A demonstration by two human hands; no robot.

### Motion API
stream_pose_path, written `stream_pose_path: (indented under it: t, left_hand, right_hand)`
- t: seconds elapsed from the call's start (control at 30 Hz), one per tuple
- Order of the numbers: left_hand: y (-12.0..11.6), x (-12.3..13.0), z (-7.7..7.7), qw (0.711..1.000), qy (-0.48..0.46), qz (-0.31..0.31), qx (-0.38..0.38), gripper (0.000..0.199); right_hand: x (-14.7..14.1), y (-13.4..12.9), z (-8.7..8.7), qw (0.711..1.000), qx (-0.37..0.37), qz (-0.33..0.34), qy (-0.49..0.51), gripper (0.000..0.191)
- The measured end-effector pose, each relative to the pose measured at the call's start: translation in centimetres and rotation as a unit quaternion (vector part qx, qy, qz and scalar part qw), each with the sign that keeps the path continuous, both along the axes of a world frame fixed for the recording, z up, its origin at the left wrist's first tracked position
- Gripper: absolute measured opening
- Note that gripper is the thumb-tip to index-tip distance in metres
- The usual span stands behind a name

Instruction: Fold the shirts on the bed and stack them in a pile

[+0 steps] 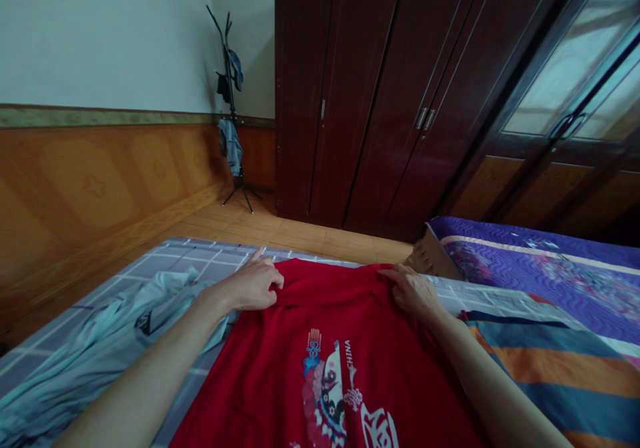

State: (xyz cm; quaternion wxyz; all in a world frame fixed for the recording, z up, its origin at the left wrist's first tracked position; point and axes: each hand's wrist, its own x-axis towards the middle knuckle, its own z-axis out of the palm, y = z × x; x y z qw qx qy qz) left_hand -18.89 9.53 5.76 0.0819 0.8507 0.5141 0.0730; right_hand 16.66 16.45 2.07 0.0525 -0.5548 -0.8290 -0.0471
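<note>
A red T-shirt (270, 361) with a colourful print and the word CHINA lies spread in front of me, its far end running across the bed. My left hand (256, 283) grips the shirt's far left part, fingers curled into the cloth with one finger stretched out. At the far right part my right hand (411, 289) pinches the fabric. Between the two hands the far edge of the red cloth is folded or bunched. The near end of the shirt runs out of view.
A crumpled light-blue garment (115, 341) lies on the checked bed sheet (170, 261) at left. To the right is a striped blue-and-orange cloth (565, 361), with a purple bedspread (540, 261) beyond. A dark wardrobe (350, 101) and a coat stand (231, 95) stand behind.
</note>
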Motion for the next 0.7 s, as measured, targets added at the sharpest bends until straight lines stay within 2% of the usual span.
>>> stream_pose_path:
  t: [0.2,0.3,0.4,0.57,0.63,0.7]
  left_hand:
    - [0.1,-0.5,-0.5,0.995,0.065,0.019,0.069,0.018]
    - [0.4,-1.2,-0.8,0.993,0.042,0.028,0.104,0.015]
    - [0.7,-1.5,-1.0,0.995,-0.027,0.028,0.088,0.014]
    - [1.3,-0.5,-0.6,0.981,-0.194,0.018,0.021,0.017]
    - [1.4,-0.5,-0.6,0.978,-0.207,0.023,0.030,0.015]
    - [1.6,-1.0,-0.8,0.984,-0.162,0.033,0.066,0.015]
  right_hand:
    - [-0.6,0.6,2.5,0.991,-0.041,0.000,-0.124,0.040]
    - [-0.5,1.4,3.8,0.987,-0.062,0.008,-0.146,0.030]
    - [-0.7,1.8,4.7,0.985,-0.077,0.021,-0.153,0.028]
    - [-2.3,0.9,4.3,0.987,-0.085,0.059,-0.124,0.037]
    - [-2.6,0.6,3.9,0.987,-0.093,0.061,-0.118,0.036]
    - [-2.3,0.7,3.6,0.987,-0.099,0.053,-0.117,0.031]
